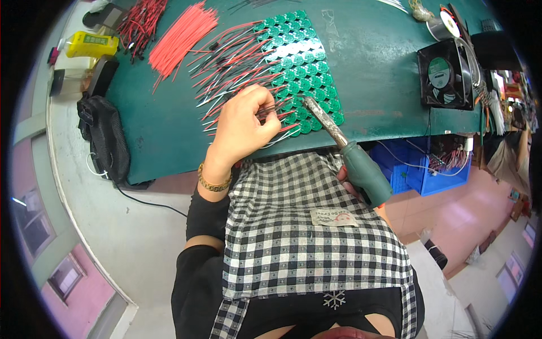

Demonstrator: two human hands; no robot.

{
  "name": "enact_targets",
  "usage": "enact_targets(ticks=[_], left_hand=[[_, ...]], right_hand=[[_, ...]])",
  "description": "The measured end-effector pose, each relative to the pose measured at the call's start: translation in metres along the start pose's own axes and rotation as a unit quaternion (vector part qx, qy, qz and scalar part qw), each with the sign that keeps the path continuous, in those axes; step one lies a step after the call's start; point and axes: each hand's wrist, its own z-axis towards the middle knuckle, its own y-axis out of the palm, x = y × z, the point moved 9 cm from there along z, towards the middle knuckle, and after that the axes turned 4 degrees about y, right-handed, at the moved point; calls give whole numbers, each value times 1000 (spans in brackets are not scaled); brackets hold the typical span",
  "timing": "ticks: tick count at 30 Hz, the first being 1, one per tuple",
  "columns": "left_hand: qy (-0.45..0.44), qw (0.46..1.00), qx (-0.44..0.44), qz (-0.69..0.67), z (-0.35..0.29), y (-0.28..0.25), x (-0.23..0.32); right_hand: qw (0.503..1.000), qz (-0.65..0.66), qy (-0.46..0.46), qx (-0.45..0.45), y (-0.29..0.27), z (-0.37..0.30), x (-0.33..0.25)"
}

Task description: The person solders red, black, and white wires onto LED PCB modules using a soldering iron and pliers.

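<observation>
- Two hands are at work, and I read this as a soldering step: my left hand has its fingers pinched together on thin wire leads, holding their ends against the panel of small round green boards lying on the green mat.
- My right hand shows only as fingers wrapped tight around the green handle of the soldering iron, mostly hidden behind it; the iron's tip sits on the panel's near edge, just beside the pinched leads.
- Next move, I judge, calls for a steady tip on one pad only, and leads kept motionless.
- One blue crate sits under the bench edge; it holds what looks like tangled red and dark wires, though I cannot tell more.
- Loose red wires lie bundled on the mat, in no container.
</observation>
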Motion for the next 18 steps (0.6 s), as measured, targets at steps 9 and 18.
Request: enact_targets(ticks=[9, 18], left_hand=[[-1, 1000, -1, -20, 1, 2, 0], [3, 1000, 1, -19, 0, 0, 2]], right_hand=[[990, 24, 138, -23, -3, 15, 38], [990, -122, -59, 36, 0, -2, -22]])
